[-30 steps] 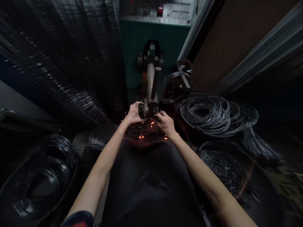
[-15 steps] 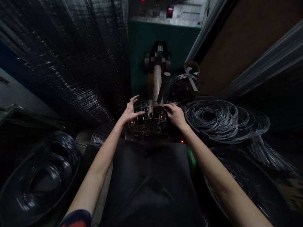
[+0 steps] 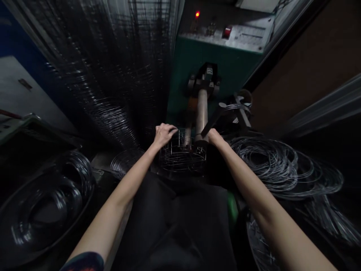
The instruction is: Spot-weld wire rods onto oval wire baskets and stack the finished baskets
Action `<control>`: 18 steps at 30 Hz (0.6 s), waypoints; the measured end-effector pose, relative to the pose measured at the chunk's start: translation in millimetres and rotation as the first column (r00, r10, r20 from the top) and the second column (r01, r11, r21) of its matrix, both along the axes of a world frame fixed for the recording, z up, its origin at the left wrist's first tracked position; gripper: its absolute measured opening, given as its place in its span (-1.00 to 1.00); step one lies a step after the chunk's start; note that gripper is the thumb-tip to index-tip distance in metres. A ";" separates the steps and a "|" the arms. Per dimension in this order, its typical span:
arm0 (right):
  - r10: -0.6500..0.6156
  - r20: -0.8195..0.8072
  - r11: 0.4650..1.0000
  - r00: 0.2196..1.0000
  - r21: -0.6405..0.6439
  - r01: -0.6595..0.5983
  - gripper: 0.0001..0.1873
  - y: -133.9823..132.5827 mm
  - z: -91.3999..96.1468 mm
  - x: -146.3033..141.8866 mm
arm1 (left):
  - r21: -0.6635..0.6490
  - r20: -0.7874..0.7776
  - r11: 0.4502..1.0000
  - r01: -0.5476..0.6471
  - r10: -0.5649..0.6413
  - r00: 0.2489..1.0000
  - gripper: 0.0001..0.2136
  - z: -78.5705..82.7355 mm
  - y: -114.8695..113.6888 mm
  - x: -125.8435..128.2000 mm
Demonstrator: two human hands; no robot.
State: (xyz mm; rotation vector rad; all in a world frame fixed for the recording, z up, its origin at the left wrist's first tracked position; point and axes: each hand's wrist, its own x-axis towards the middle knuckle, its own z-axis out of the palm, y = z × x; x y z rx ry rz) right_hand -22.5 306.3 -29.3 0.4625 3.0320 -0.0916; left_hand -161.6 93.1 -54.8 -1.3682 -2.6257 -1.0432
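Observation:
A round wire basket (image 3: 183,160) of thin metal rods sits under the upper arm (image 3: 202,109) of a green spot welder, around its lower electrode post (image 3: 188,131). My left hand (image 3: 163,134) is at the basket's back left rim, thumb and fingers drawn together on the wire. Beside the welder arm's tip, to the right of the basket, is my right hand (image 3: 214,137). Its fingers are hidden behind the arm and a dark bar (image 3: 213,119), so their grip does not show.
The green welder (image 3: 217,56) carries a lit red lamp (image 3: 197,14) and a red switch (image 3: 227,31). Stacked wire grids (image 3: 113,109) rise at left. Coils of wire rings lie at right (image 3: 265,162) and in a dark tub (image 3: 47,210) at lower left.
My left hand has gone from spread fingers to drawn together at the rim. My right hand has slipped behind the welder arm's tip. Sparks around the basket are gone. The view has shifted.

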 end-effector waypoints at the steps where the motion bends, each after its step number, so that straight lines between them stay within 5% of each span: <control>1: -0.012 0.005 1.000 1.000 0.007 0.012 -0.65 0.4 0.9 0.8 | -0.022 -0.009 0.999 0.050 -0.050 0.999 -0.85 2.4 -0.1 3.6; 7: -0.006 -0.001 1.000 1.000 0.024 0.006 -0.70 -3.1 15.0 2.3 | -0.120 -0.159 0.963 0.242 -0.260 0.953 -0.94 1.3 -7.6 42.1; 12: 0.038 -0.035 0.999 0.999 -0.003 -0.038 -0.70 -11.1 17.9 7.6 | -0.207 -0.246 0.787 0.582 -0.617 0.747 -0.94 -10.4 -61.9 97.5; 14: 0.106 -0.054 0.994 0.993 -0.002 -0.106 -0.68 -13.7 12.1 16.9 | -0.165 -0.240 0.782 0.601 -0.623 0.745 -0.92 5.7 -91.9 97.7; 18: 0.231 -0.153 0.971 0.961 -0.020 -0.237 -0.68 -18.6 -8.1 57.0 | -0.055 -0.076 0.893 0.447 -0.450 0.890 -0.85 63.8 -145.0 54.9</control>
